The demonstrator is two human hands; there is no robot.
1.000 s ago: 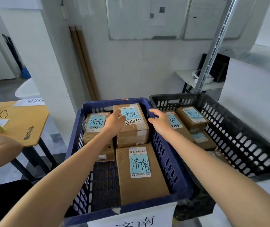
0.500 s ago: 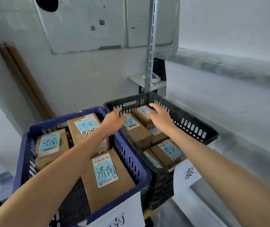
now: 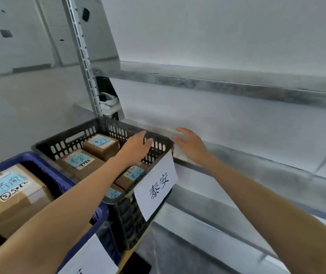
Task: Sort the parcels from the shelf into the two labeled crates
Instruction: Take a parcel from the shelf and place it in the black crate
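Blue-labelled parcels (image 3: 100,144) fill the black crate (image 3: 65,133), and one cardboard parcel (image 3: 10,196) shows in the blue crate (image 3: 39,161). No parcel is in view on the shelf (image 3: 237,135), so sorting looks nearly done. The left hand (image 3: 136,144) hovers over the black crate's rim and the right hand (image 3: 190,144) over the shelf edge. Both are spread and empty, with open room beneath the upper rail (image 3: 217,86).

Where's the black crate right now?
Head view, left of centre: the black crate stands between the blue crate and the shelf edge, under the left hand.
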